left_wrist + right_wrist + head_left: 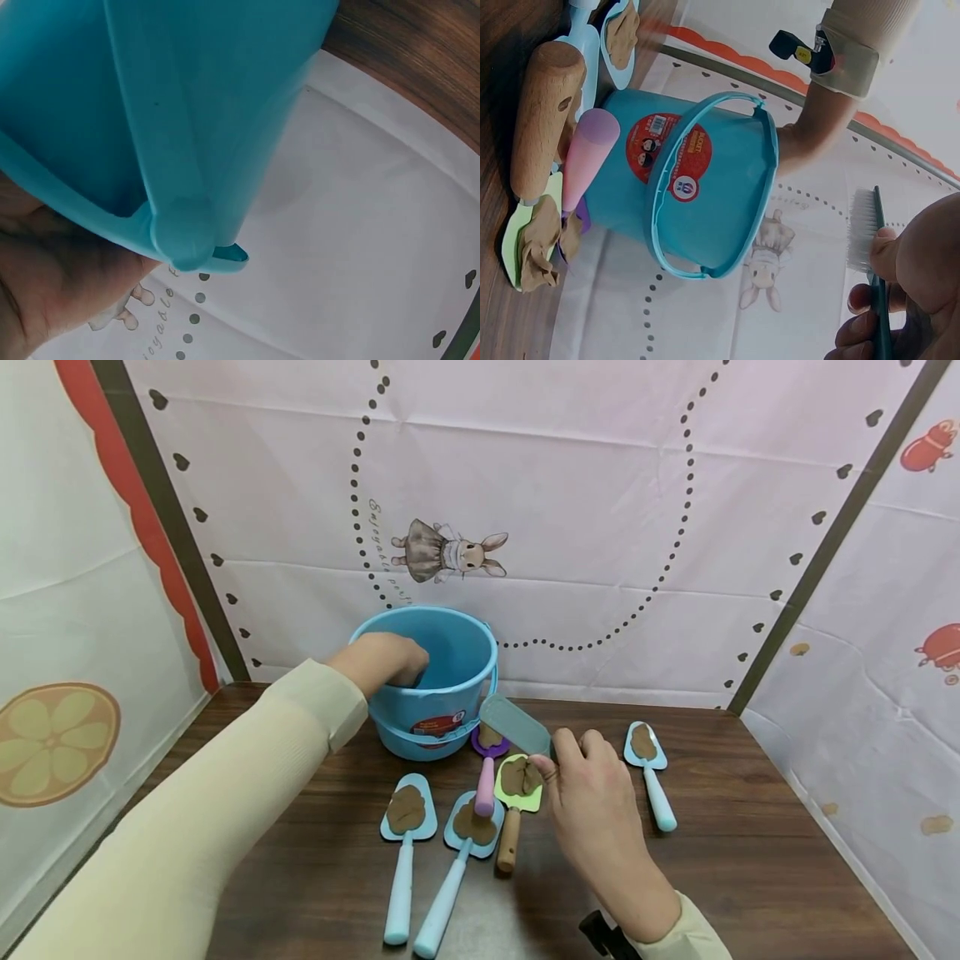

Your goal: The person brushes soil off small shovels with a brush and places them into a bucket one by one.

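Observation:
A blue bucket (450, 714) stands at the back of the wooden table, its handle folded down at the front. Over its left rim reaches my left hand (385, 658), its fingers hidden inside; I cannot tell whether they hold something. The left wrist view shows the palm side of that hand beside the bucket's rim (71, 214). My right hand (600, 806) grips a green brush (513, 724) by its handle, right of the bucket and over the toy shovels. Pale bristles (861, 229) show in the right wrist view, the thumb pressed along the brush's back.
Before the bucket lie a purple shovel with a pink handle (485, 787), a green one with a wooden handle (508, 842), and two light blue shovels (401, 893) (442, 906). Another blue shovel (660, 797) lies at right. All carry brown clay-like lumps. Printed cloth walls (600, 527) surround the table.

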The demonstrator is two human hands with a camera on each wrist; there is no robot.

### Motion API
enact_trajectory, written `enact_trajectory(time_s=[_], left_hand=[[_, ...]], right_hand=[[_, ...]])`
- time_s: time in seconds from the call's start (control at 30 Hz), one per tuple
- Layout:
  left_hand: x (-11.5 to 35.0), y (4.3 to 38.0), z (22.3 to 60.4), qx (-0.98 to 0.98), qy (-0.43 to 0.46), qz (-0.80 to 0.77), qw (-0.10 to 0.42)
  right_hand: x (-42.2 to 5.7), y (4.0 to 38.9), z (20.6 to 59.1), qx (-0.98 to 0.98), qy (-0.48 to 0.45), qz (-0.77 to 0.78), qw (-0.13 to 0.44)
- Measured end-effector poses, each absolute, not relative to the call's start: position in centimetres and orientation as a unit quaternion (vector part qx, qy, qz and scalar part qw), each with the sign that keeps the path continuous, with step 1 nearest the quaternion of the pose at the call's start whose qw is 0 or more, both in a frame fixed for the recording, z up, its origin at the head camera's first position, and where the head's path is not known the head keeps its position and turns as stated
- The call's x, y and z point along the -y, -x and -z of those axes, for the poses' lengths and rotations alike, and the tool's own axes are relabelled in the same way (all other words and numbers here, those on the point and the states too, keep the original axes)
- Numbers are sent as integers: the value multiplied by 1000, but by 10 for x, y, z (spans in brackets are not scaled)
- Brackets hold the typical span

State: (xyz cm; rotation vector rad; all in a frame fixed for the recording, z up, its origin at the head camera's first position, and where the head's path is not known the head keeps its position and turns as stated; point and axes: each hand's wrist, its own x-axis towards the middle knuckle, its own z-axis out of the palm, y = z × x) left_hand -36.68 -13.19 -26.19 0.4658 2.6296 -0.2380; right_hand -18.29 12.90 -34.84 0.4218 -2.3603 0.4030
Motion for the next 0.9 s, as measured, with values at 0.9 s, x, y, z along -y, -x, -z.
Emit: enact_trajectory(time_s=[0.9], left_hand=[[139, 360, 268, -973, -215, 78, 42]], right_hand=[[-127, 179, 346, 917, -160, -156, 332]])
